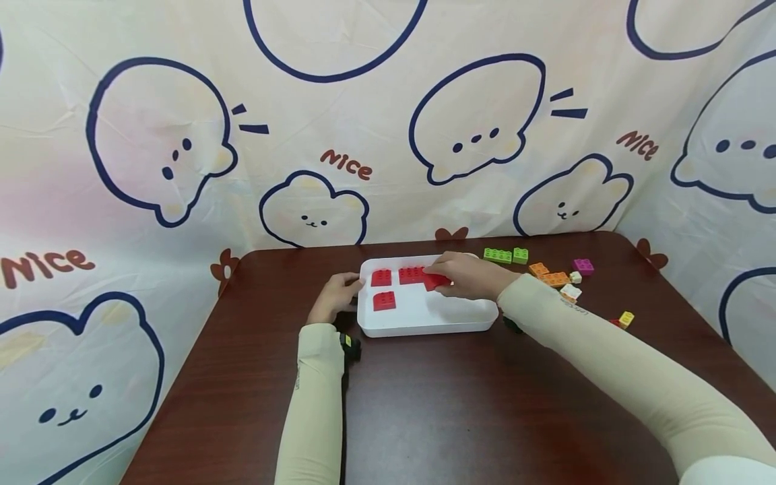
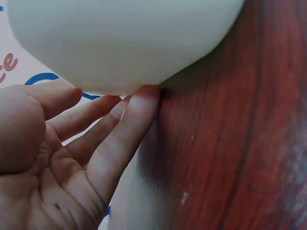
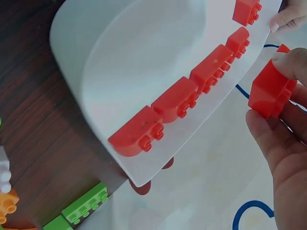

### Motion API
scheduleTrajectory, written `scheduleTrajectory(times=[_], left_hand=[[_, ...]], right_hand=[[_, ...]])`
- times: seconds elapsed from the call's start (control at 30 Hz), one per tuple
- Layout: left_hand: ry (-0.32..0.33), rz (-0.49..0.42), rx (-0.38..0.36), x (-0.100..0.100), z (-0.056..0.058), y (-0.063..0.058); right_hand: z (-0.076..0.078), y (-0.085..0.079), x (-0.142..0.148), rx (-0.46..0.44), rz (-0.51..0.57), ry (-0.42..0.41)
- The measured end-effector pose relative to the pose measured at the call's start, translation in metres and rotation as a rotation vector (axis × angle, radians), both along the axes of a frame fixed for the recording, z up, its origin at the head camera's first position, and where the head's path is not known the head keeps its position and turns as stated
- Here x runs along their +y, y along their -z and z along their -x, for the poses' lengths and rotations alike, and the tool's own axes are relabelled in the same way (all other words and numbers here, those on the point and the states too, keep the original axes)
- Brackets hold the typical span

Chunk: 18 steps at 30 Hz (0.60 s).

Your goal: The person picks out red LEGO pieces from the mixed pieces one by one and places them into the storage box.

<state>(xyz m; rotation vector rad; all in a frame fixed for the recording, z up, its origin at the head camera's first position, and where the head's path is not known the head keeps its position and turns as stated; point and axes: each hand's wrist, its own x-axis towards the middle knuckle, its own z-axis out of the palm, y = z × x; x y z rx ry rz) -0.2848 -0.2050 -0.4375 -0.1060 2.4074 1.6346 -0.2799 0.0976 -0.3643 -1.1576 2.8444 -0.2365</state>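
A white tray (image 1: 436,318) sits on the dark wooden table, with several red toy bricks standing studs up inside it. Over the tray, my right hand (image 1: 471,275) pinches a red brick (image 3: 267,91) between thumb and fingers. In the right wrist view a row of red bricks lines one long side, among them a long brick (image 3: 211,68) and a brick with a rounded end (image 3: 136,130). At the tray's left end is my left hand (image 1: 332,296), its thumb (image 2: 141,108) and fingertips touching the outer wall.
Right of the tray lie green bricks (image 1: 498,255), orange bricks (image 1: 554,279), a purple brick (image 1: 583,267), white pieces (image 1: 570,292) and a yellow brick (image 1: 626,318). A printed cloth (image 1: 388,209) hangs behind the table's far edge.
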Motion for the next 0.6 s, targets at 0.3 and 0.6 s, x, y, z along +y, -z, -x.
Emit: scheduleTrajectory(times=[0.3, 0.6], left_hand=[[-0.006, 0.010, -0.008, -0.001, 0.001, -0.001], [0.003, 0.007, 0.003, 0.001, 0.000, 0.001]], right_hand=[[0.006, 0.006, -0.017, -0.034, -0.030, -0.004], [0.010, 0.012, -0.030, -0.004, -0.059, -0.048]])
